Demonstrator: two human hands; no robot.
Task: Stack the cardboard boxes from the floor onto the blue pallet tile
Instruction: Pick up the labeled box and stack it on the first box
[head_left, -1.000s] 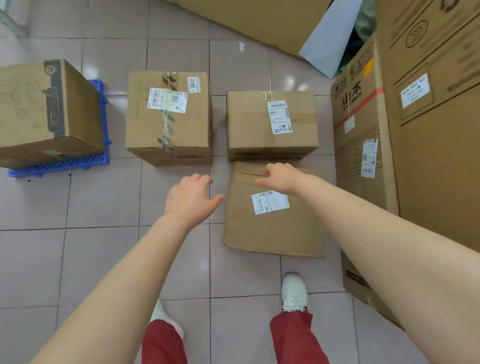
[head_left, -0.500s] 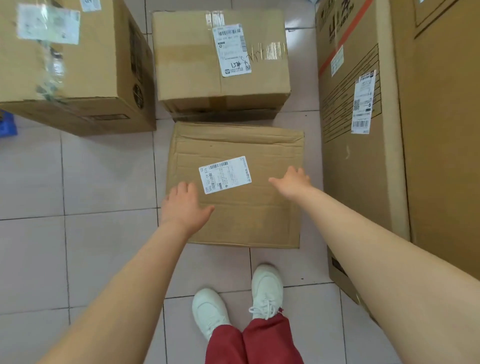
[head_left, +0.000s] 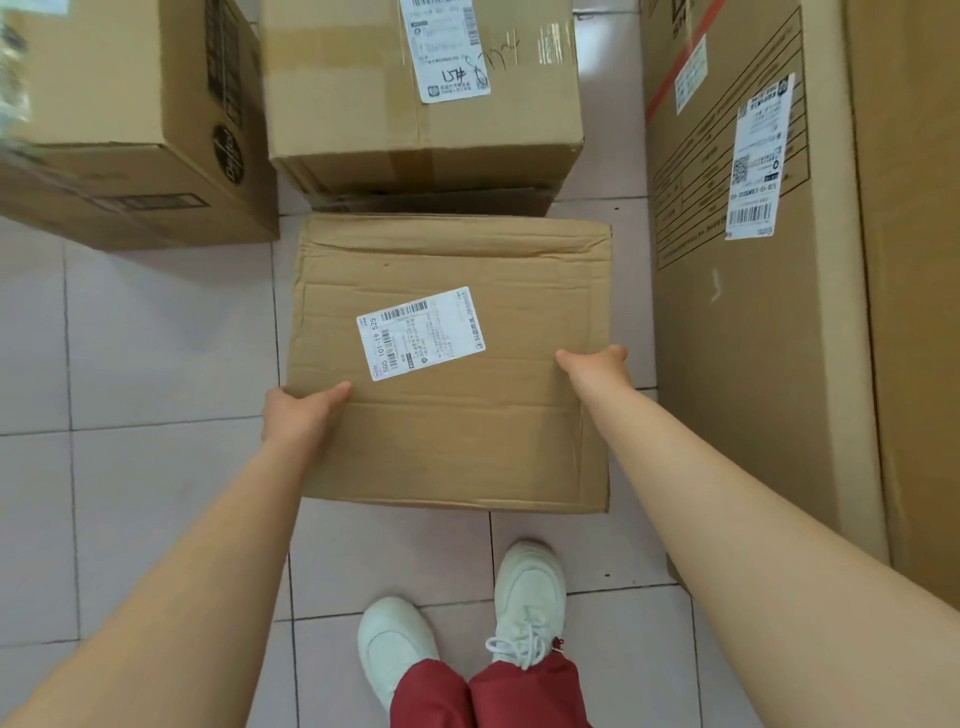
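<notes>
A flat, worn cardboard box (head_left: 452, 457) with a white shipping label lies on the tiled floor right in front of my feet. My left hand (head_left: 298, 413) clasps its left edge, thumb on top and fingers hidden underneath. At the right edge my right hand (head_left: 595, 369) grips the same box, fingers curled over the side. Behind it stands a taller labelled box (head_left: 415, 130), and a third box (head_left: 130, 145) sits at the upper left. The blue pallet tile is out of view.
Tall cartons (head_left: 769, 312) form a wall close along the right side. My white shoes (head_left: 527, 597) stand just behind the flat box. Bare floor tiles (head_left: 145, 364) stretch to the left.
The view has dropped lower and closer to the flat box. Both hands went from hovering over its top to gripping its left and right edges. The pallet tile has left the view.
</notes>
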